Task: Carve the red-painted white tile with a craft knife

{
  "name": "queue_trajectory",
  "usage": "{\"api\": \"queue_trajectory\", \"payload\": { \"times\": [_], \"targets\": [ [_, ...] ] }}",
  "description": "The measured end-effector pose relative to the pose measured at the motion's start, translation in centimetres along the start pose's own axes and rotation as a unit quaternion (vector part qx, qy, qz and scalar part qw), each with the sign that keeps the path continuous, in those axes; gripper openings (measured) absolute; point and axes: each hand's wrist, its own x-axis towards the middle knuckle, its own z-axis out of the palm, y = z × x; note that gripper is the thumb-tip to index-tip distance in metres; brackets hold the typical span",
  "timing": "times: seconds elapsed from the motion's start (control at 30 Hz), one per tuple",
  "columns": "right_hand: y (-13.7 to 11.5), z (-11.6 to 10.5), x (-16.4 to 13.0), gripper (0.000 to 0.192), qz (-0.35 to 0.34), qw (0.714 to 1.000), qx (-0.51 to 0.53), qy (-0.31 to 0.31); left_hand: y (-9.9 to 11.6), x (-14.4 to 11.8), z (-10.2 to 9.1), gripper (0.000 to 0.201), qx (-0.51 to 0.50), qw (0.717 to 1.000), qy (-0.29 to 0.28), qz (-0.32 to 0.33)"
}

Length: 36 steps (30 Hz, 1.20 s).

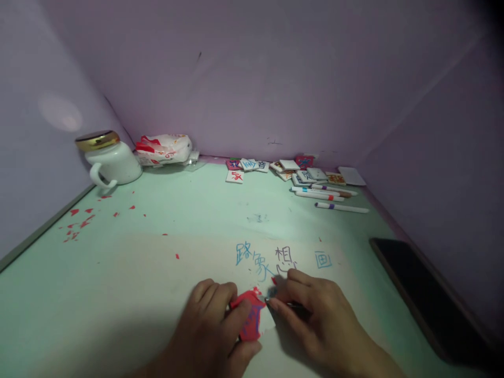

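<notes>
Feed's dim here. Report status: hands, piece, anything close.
Left hand grips red tile. Right hand pinches a thin dark tool at its edge. Written characters just beyond; phone off right.

Left hand [214,320] and right hand [311,310] together, fingers curled.

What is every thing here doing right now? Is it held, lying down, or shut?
Red tile: held in left hand.
Right hand: fingers pinched at the tile's edge.
Mug: upright, gold lid on.
Pens: lying flat, capped.
Tiles: piled loosely by the wall.
Phone: flat, screen dark.
Bag: lying on its side.
</notes>
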Motion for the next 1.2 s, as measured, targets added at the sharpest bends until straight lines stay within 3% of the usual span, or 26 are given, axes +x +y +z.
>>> {"api": "queue_trajectory", "payload": {
  "times": [0.2, 0.33, 0.4, 0.57, 0.77, 1.03, 1.13, 1.2],
  "targets": [
    [0.2, 1.0, -0.1, 0.027, 0.06, 0.997, 0.027, 0.051, 1.0, 0.3, -0.8, 0.039, -0.008, 0.996, -0.077, -0.034],
    [0.3, 1.4, 0.1, 0.028, 0.147, 0.973, 0.13, 0.122, 1.2, 0.6, -0.7, 0.041, -0.011, 0.997, -0.054, -0.046],
    [0.4, 1.5, 0.1, 0.029, 0.156, 0.964, 0.145, 0.158, 1.2, 0.7, -0.7, 0.04, -0.015, 0.998, -0.037, -0.055],
    [0.0, 1.7, -0.2, 0.023, 0.076, 0.974, 0.044, 0.207, 1.2, 0.9, -1.2, 0.037, 0.015, 0.997, -0.035, -0.071],
    [-0.3, 2.1, -0.8, 0.016, 0.02, 0.98, -0.025, 0.198, 0.7, 0.9, -1.5, 0.043, 0.046, 0.997, -0.034, -0.042],
    [-0.8, 2.2, -0.7, 0.021, -0.027, 0.968, -0.121, 0.216, 0.4, 0.8, -1.3, 0.003, 0.073, 0.996, -0.049, 0.025],
    [-0.8, 2.0, -0.5, 0.02, -0.042, 0.953, -0.185, 0.235, 0.3, 0.8, -1.2, 0.006, 0.077, 0.995, -0.06, 0.033],
    [-0.7, 1.8, -0.5, 0.017, -0.035, 0.961, -0.154, 0.227, 0.2, 0.6, -1.1, 0.007, 0.072, 0.994, -0.072, 0.036]
  ]
}}
